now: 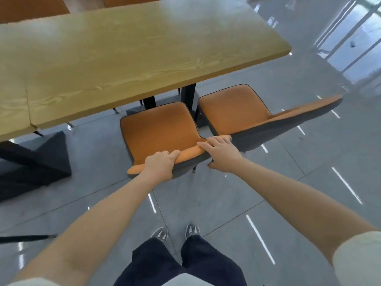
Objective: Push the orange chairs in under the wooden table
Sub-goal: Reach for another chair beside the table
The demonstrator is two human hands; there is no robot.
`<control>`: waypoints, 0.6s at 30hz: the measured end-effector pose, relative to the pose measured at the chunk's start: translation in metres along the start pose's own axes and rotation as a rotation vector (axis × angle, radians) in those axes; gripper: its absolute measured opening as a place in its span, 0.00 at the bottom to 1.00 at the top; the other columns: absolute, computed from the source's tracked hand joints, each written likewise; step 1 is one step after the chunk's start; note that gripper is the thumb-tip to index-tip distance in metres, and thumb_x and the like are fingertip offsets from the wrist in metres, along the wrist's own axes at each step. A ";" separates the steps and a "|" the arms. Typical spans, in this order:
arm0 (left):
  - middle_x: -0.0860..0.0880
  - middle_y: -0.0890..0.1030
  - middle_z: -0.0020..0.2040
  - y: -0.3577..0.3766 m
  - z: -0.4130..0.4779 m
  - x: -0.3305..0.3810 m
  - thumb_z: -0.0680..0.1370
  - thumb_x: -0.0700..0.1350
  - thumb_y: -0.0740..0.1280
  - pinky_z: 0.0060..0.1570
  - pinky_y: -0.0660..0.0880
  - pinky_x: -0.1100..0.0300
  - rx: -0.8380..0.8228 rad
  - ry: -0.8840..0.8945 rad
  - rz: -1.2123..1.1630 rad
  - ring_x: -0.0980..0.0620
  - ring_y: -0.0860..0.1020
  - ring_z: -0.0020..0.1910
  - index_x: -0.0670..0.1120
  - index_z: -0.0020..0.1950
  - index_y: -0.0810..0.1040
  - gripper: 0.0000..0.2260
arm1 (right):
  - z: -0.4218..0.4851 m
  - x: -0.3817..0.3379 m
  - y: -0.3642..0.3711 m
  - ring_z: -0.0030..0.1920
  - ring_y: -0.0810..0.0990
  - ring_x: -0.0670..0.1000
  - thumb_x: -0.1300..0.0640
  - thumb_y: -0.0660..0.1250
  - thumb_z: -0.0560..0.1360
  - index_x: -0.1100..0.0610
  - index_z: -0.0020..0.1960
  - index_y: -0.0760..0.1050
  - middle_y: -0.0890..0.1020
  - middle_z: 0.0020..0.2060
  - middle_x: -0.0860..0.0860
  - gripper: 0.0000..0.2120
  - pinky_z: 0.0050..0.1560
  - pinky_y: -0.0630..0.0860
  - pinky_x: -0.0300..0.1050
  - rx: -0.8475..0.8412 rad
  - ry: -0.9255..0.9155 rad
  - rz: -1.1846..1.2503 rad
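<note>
The left hand (158,165) and right hand (223,154) grip the backrest top of the near orange chair (158,129), its seat mostly out from the wooden counter (123,54), so a skewed push would likely jam it against the black leg (189,98) or the neighbouring orange chair (233,108).

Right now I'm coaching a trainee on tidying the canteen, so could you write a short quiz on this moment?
1. True or false: the left hand grips the backrest top of the near chair.
2. The right hand rests on: A) the wooden table; B) the near chair's backrest; C) the seat of the second chair.
3. How many orange chairs show their whole seat on the person's side of the table?
Key: 1 true; 2 B; 3 two.
</note>
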State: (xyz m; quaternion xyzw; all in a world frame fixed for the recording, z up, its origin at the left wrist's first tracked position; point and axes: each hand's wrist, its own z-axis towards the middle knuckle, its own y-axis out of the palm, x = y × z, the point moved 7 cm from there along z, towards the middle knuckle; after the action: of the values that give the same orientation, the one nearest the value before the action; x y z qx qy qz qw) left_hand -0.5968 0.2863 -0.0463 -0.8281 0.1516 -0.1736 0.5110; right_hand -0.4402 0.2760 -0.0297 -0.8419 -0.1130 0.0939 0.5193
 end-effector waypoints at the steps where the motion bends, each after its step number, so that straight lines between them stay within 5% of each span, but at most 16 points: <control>1: 0.45 0.75 0.55 0.000 -0.002 -0.001 0.73 0.43 0.64 0.39 0.68 0.54 0.007 -0.028 -0.005 0.43 0.75 0.54 0.53 0.67 0.62 0.24 | 0.003 0.000 0.000 0.71 0.59 0.59 0.54 0.64 0.75 0.50 0.73 0.53 0.63 0.71 0.56 0.31 0.72 0.54 0.56 0.015 -0.030 -0.025; 8: 0.45 0.76 0.52 0.004 -0.009 -0.005 0.72 0.37 0.61 0.38 0.68 0.53 0.048 -0.148 -0.047 0.42 0.75 0.51 0.49 0.60 0.68 0.17 | 0.023 0.005 -0.003 0.58 0.72 0.57 0.63 0.61 0.74 0.50 0.66 0.63 0.74 0.58 0.54 0.23 0.59 0.67 0.52 0.059 -0.156 -0.050; 18: 0.43 0.79 0.47 0.008 -0.023 -0.020 0.72 0.34 0.60 0.35 0.67 0.54 0.064 -0.116 -0.042 0.42 0.74 0.40 0.46 0.55 0.69 0.14 | 0.027 -0.012 -0.005 0.55 0.75 0.55 0.61 0.62 0.73 0.47 0.66 0.66 0.77 0.56 0.51 0.23 0.48 0.68 0.47 0.105 -0.265 0.001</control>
State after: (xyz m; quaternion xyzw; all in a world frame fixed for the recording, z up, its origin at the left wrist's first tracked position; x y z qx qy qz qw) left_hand -0.6254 0.2732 -0.0469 -0.8230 0.0985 -0.1408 0.5415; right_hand -0.4595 0.2981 -0.0368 -0.7937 -0.1752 0.2103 0.5433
